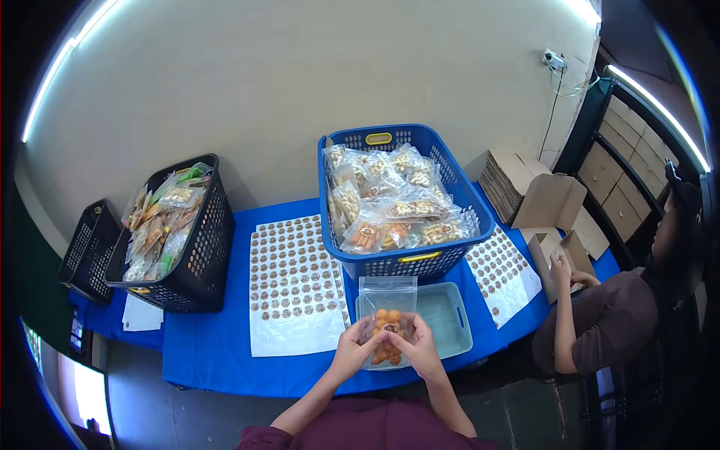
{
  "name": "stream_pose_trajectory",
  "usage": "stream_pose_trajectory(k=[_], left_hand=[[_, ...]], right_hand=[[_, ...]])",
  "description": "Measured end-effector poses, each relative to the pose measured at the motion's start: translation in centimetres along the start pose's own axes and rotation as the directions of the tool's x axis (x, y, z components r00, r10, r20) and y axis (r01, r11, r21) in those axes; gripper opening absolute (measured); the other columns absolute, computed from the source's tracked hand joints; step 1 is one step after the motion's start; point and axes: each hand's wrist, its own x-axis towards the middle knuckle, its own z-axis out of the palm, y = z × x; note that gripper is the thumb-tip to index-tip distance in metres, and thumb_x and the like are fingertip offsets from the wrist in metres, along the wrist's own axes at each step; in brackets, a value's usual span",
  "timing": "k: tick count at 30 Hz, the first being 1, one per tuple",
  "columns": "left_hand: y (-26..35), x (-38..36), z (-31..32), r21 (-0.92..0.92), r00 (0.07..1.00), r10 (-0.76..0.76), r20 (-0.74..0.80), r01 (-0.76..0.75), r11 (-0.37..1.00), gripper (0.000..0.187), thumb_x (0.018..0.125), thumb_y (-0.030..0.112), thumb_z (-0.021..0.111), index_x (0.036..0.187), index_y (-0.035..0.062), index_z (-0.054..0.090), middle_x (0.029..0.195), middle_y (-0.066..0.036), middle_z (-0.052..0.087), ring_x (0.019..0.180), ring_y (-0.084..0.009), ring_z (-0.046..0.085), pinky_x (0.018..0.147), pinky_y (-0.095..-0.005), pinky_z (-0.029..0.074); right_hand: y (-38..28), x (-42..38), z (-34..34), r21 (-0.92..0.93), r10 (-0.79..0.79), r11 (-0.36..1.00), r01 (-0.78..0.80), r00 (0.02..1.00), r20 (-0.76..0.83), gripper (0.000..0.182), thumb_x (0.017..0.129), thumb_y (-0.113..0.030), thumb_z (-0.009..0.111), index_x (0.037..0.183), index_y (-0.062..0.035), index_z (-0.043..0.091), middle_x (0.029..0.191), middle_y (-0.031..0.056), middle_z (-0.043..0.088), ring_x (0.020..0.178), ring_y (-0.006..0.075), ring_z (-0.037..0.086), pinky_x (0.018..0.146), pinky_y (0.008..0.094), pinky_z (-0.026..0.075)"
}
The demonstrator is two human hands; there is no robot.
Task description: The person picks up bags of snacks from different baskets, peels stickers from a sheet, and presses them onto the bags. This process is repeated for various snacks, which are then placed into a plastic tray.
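Between my two hands is a clear zip bag [388, 298] of round orange-brown snacks, held upright with a round brown sticker [390, 328] on its front. My left hand [352, 347] grips the bag's left side, thumb on the front. On the right side my right hand [420, 347] does the same, its thumb close to the sticker. Under and behind the bag stands a pale green plastic tub [459, 319]. To the left lies a white sheet of round stickers [296, 300], with bare patches along its lower part.
A blue basket [375, 264] full of snack bags stands behind the tub. Black baskets [206, 262] [84, 240] are at the left. Another sticker sheet [501, 274], stacked cardboard [504, 184] and an open box [559, 251] lie right, where a co-worker [607, 322] reaches into the box.
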Motion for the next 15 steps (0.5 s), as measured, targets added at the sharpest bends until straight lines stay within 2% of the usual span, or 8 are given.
stream_pose_trajectory(k=[2,5,8,12,15], left_hand=[[0.3,0.2,-0.1,0.048,1.0,-0.026,-0.01,0.026,0.999,0.033,0.086,0.01,0.053,0.114,-0.0054,0.045,0.105,-0.011,0.056,0.093,-0.0135,0.055,0.08,-0.0256,0.046],[0.3,0.2,-0.3,0.032,1.0,-0.019,-0.023,0.02,0.999,0.033,0.086,0.01,0.053,0.114,-0.0053,0.045,0.105,-0.011,0.056,0.093,-0.0135,0.055,0.079,-0.0257,0.046],[0.9,0.1,-1.0,0.008,0.997,-0.06,-0.04,0.06,0.998,0.034,0.086,0.01,0.054,0.114,-0.0053,0.045,0.104,-0.011,0.056,0.094,-0.0137,0.055,0.079,-0.026,0.046],[1.8,0.0,-1.6,0.042,0.994,-0.101,-0.037,0.102,0.994,0.037,0.085,0.01,0.055,0.117,-0.0048,0.042,0.105,-0.01,0.056,0.093,-0.0141,0.055,0.079,-0.0257,0.046],[2.0,-0.3,-1.5,0.066,1.0,-0.008,0.003,0.008,0.998,0.042,0.084,0.009,0.056,0.12,-0.0036,0.038,0.109,-0.011,0.054,0.094,-0.0145,0.055,0.08,-0.0248,0.045]], right_hand=[[-0.7,0.0,0.0,0.032,0.039,0.999,-0.041,0.999,0.036,0.037,0.08,-0.003,0.058,0.112,0.0016,0.041,0.103,0.0083,0.049,0.097,0.0122,0.051,0.078,0.0247,0.046],[0.1,0.4,-0.3,-0.042,-0.054,0.997,0.059,0.992,0.11,0.036,0.08,0.0,0.055,0.113,0.0015,0.04,0.107,0.0086,0.047,0.102,0.0127,0.048,0.082,0.0263,0.044],[-0.6,0.5,0.1,0.097,0.02,0.995,-0.037,0.984,0.176,0.036,0.08,0.001,0.054,0.113,0.0015,0.04,0.111,0.0088,0.045,0.106,0.013,0.045,0.085,0.0273,0.043],[-0.7,1.0,0.1,0.138,0.064,0.986,-0.094,0.977,0.205,0.039,0.08,-0.001,0.056,0.115,0.0011,0.038,0.115,0.0103,0.044,0.107,0.0135,0.045,0.084,0.0273,0.043],[-1.2,1.6,0.3,0.053,0.101,0.992,-0.111,0.981,0.164,0.042,0.08,-0.003,0.057,0.117,0.0005,0.037,0.115,0.0112,0.046,0.105,0.0131,0.047,0.084,0.0259,0.043]])
